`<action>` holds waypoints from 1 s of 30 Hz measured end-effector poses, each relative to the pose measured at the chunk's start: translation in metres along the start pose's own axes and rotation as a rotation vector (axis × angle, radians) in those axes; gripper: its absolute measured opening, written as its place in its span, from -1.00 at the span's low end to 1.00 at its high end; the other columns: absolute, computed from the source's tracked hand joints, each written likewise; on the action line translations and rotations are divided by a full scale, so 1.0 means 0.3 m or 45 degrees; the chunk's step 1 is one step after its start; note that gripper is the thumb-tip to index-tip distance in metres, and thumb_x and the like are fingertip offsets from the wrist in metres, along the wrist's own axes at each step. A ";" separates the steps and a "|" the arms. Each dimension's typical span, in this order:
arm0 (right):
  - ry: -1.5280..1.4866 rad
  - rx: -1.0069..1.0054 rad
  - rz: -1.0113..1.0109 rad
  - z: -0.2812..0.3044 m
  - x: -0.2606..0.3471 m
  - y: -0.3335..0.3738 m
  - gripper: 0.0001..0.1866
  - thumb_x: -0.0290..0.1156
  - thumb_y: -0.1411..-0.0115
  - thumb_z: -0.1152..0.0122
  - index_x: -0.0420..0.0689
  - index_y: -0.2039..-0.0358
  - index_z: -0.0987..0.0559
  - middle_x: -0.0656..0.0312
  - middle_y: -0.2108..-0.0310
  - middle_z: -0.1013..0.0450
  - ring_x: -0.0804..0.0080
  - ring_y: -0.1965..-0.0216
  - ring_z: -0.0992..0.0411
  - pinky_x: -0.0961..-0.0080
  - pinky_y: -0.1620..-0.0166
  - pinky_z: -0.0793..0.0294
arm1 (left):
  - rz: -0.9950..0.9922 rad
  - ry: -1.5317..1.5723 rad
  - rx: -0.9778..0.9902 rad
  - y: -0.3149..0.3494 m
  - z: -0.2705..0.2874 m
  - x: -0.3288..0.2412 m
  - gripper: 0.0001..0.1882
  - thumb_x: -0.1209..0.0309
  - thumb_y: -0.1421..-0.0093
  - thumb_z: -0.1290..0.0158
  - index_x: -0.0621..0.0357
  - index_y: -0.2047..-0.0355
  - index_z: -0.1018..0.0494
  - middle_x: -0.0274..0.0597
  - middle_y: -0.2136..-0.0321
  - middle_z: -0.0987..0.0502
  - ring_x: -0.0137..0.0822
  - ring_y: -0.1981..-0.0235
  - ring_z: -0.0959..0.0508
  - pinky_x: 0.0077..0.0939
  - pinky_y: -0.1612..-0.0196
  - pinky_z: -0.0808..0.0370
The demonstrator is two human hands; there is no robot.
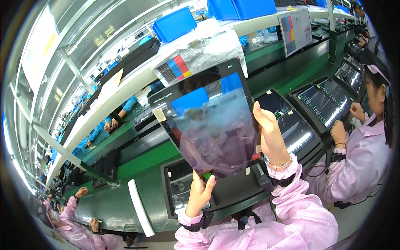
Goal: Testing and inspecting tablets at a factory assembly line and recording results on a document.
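Held up tilted in front of me is a black-framed tablet [212, 121], its glossy screen reflecting blue bins and a pink sleeve. My right hand [271, 133] grips its right edge, thumb near the front. At the lower edge, my left hand [199, 193] pinches the tablet between thumb and fingers; some fingers are hidden behind it. Small pale tape tabs [159, 115] stick out from the frame. Under the tablet, a black tray [233, 193] with glossy panels lies on the green bench, partly covered by the tablet and my hands.
More black trays with dark panels [323, 102] line the green bench [116, 208] to the right, beside a co-worker in pink [358, 146]. A white strip [141, 208] lies at left. Above runs a white shelf with blue bins [174, 24] and hanging sheets [295, 31]. Other workers sit at far left.
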State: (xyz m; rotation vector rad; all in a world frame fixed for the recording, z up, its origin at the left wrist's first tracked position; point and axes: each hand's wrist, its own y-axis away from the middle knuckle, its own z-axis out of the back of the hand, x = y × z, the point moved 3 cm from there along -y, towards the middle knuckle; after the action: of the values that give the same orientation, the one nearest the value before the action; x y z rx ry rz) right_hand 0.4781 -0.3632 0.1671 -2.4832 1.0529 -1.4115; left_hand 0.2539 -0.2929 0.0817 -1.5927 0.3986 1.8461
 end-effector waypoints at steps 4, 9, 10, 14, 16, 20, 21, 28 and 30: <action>-0.008 -0.032 -0.011 0.002 -0.003 0.002 -0.57 -0.13 -0.33 0.12 -0.25 0.34 -0.54 0.33 0.35 -0.47 0.68 0.30 -0.33 0.68 0.16 -0.28 | 0.014 -0.038 0.076 0.004 0.000 -0.003 -0.38 0.47 -0.27 0.15 0.11 -0.24 0.20 -0.25 0.21 -0.33 -0.59 0.47 -0.34 -0.75 0.41 -0.37; 0.053 -0.019 0.010 0.038 -0.019 -0.002 -0.59 -0.16 -0.33 0.12 -0.27 0.24 -0.55 0.25 0.25 -0.50 0.58 0.25 -0.41 0.61 0.12 -0.34 | -0.005 -0.016 0.019 0.012 -0.009 -0.014 -0.48 0.43 -0.27 0.12 0.22 -0.17 0.05 -0.20 0.31 -0.40 -0.49 0.44 -0.41 -0.64 0.39 -0.40; 0.054 -0.012 0.002 0.031 -0.021 -0.002 -0.59 -0.16 -0.33 0.12 -0.27 0.24 -0.55 0.25 0.25 -0.50 0.58 0.25 -0.41 0.61 0.12 -0.34 | -0.021 -0.016 -0.029 0.015 -0.005 -0.017 -0.50 0.39 -0.25 0.07 0.31 -0.11 -0.04 -0.17 0.44 -0.47 -0.42 0.49 -0.45 -0.55 0.41 -0.39; -0.003 -0.010 -0.020 -0.004 0.002 0.002 -0.57 -0.14 -0.33 0.13 -0.27 0.23 -0.54 0.24 0.25 -0.50 0.57 0.24 -0.43 0.60 0.11 -0.35 | -0.040 -0.044 -0.045 0.016 -0.004 -0.024 -0.53 0.39 -0.25 0.07 0.32 -0.08 -0.06 -0.17 0.54 -0.46 -0.40 0.54 -0.45 -0.54 0.45 -0.39; -0.049 0.005 -0.042 -0.023 0.014 0.006 -0.56 -0.14 -0.33 0.13 -0.28 0.23 -0.54 0.23 0.24 -0.50 0.56 0.23 -0.43 0.60 0.11 -0.36 | -0.049 -0.025 -0.045 0.017 0.000 -0.023 -0.55 0.40 -0.25 0.07 0.33 -0.06 -0.07 -0.16 0.58 -0.45 -0.39 0.58 -0.44 -0.53 0.47 -0.38; -0.085 0.079 -0.053 -0.034 0.005 0.000 -0.54 -0.13 -0.34 0.17 -0.32 0.19 -0.51 0.17 0.23 -0.50 0.51 0.23 -0.46 0.55 0.11 -0.42 | -0.018 -0.030 -0.047 0.021 0.012 -0.024 -0.57 0.39 -0.25 0.07 0.33 -0.04 -0.09 -0.17 0.56 -0.45 -0.40 0.56 -0.44 -0.54 0.45 -0.38; -0.042 0.091 -0.029 -0.030 0.002 -0.001 -0.52 -0.13 -0.34 0.19 -0.35 0.16 -0.49 0.13 0.21 -0.49 0.47 0.21 -0.47 0.51 0.12 -0.47 | -0.012 -0.052 0.013 0.022 0.016 -0.013 -0.54 0.41 -0.27 0.12 0.24 -0.11 -0.02 -0.20 0.40 -0.41 -0.47 0.50 -0.41 -0.64 0.45 -0.38; -0.015 -0.023 -0.035 -0.012 -0.021 -0.004 -0.56 -0.15 -0.34 0.18 -0.30 0.21 -0.52 0.19 0.24 -0.50 0.52 0.24 -0.47 0.59 0.12 -0.43 | 0.012 -0.002 0.082 0.021 0.015 0.004 -0.51 0.40 -0.30 0.16 0.14 -0.18 0.04 -0.21 0.17 -0.34 -0.52 0.33 -0.39 -0.71 0.37 -0.40; 0.044 -0.044 0.001 -0.005 -0.024 -0.006 -0.56 -0.16 -0.35 0.18 -0.31 0.20 -0.51 0.18 0.25 -0.50 0.50 0.24 -0.48 0.56 0.12 -0.44 | -0.006 0.028 0.020 0.018 0.005 -0.009 -0.56 0.38 -0.27 0.11 0.22 -0.10 -0.05 -0.20 0.33 -0.40 -0.47 0.42 -0.42 -0.63 0.40 -0.40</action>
State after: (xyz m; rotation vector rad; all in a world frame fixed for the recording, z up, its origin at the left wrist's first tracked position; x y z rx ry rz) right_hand 0.4754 -0.3571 0.1636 -2.4903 1.0937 -1.4529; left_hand 0.2493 -0.2966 0.0836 -1.6033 0.4179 1.8190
